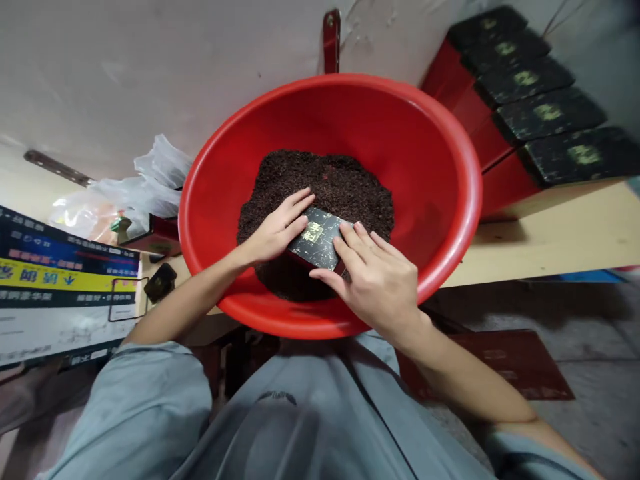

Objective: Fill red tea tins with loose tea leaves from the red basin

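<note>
A wide red basin (425, 173) holds a mound of dark, loose, granular stuff (320, 177) that looks like dry tea leaves. Within its rim a box-shaped tin (320, 235) is held over the mound, its worn black lid with gold characters facing up. Fingers of my left hand (280, 230) press the tin's left edge. On the opposite side my right hand (377, 277) lays its fingers over the lid, the thumb against the near side. The tin's lower part is mostly hidden, and I cannot tell whether it touches the mound.
Several red tins with black lids (545, 113) stand in a row on the wooden surface (565, 230) at right. On the left are plastic bags (145, 180), a small black lid (160, 283) and a printed box (65, 287). A wall rises behind the basin.
</note>
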The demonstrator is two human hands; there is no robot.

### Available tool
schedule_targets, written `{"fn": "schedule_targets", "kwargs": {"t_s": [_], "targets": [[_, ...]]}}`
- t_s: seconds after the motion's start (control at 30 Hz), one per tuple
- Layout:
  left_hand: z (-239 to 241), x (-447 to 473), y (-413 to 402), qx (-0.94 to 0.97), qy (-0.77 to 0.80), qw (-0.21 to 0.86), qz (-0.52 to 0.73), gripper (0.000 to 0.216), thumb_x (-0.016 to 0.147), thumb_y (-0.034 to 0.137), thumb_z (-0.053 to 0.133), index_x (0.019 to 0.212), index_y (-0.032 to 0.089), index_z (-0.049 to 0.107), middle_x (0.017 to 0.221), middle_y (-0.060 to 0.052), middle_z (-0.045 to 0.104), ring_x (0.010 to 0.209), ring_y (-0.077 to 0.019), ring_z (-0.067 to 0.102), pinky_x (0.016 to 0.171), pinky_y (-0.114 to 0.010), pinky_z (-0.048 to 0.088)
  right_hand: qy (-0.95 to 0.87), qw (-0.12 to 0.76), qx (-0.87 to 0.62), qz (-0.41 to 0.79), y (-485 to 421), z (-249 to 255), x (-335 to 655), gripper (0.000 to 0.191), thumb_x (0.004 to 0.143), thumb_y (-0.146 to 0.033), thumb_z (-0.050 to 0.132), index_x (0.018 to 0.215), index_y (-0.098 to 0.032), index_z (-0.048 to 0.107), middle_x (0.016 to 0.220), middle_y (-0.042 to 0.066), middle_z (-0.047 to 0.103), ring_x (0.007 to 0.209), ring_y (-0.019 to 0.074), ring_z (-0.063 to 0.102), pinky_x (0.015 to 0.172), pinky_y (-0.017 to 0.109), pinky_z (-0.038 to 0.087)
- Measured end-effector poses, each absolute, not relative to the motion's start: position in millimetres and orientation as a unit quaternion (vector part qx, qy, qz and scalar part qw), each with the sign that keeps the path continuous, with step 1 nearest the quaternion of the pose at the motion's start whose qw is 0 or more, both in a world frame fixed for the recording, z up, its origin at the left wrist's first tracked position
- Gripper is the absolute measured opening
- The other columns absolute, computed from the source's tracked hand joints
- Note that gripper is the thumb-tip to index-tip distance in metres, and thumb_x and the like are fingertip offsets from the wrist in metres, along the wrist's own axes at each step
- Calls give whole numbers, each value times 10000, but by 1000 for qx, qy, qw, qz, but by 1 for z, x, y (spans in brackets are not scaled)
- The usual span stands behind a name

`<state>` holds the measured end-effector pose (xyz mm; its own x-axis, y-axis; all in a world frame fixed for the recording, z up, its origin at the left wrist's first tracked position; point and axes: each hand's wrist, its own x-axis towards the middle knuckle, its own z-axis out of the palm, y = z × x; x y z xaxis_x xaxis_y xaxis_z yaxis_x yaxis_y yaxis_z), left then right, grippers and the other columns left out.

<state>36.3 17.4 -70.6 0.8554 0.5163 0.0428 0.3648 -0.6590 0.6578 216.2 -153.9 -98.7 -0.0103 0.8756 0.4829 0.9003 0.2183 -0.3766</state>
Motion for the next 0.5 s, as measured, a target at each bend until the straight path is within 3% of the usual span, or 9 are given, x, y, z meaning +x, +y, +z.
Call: {"fn": "schedule_targets", "kwargs": {"t_s": [0.1,0.2,0.3,0.4,0.5], "targets": [[-86,36,20,875,276,367,156,694,1043,616,286,1583,189,381,1625,-122,408,1505,-264,374,1264,-447,261,-690,334,-642,14,-143,-95,215,655,958,-633,538,1391,-143,581,1473,201,573,1391,371,526,1154,569,424],[-90,35,19,898,241,339,142,728,1030,619,333,1584,147,358,1612,-158,412,1497,-278,383,1259,-431,277,-697,300,-649,59,-139,-96,214,835,981,-652,454,1586,-94,309,1609,251,371,1506,379,360,1171,609,387],[-86,35,9,927,244,260,114,708,1047,560,313,1586,102,309,1639,-204,346,1511,-306,359,1235,-449,319,-717,235,-651,75,-142,-98,214,833,1037,-568,336,1646,-76,49,1657,275,239,1554,393,234,1195,677,294],[-77,36,-4,939,282,184,67,663,1062,475,284,1583,66,270,1655,-243,287,1494,-352,382,1185,-492,373,-737,196,-641,90,-146,-97,217,827,1045,-533,317,1650,-92,-34,1648,270,228,1550,398,226,1203,684,269],[-73,35,-3,939,284,190,47,670,1055,460,301,1593,64,242,1666,-247,258,1484,-355,395,1185,-482,356,-734,183,-640,136,-147,-93,220,828,1041,-537,335,1656,-138,-51,1647,239,174,1559,380,193,1221,643,280]]}}
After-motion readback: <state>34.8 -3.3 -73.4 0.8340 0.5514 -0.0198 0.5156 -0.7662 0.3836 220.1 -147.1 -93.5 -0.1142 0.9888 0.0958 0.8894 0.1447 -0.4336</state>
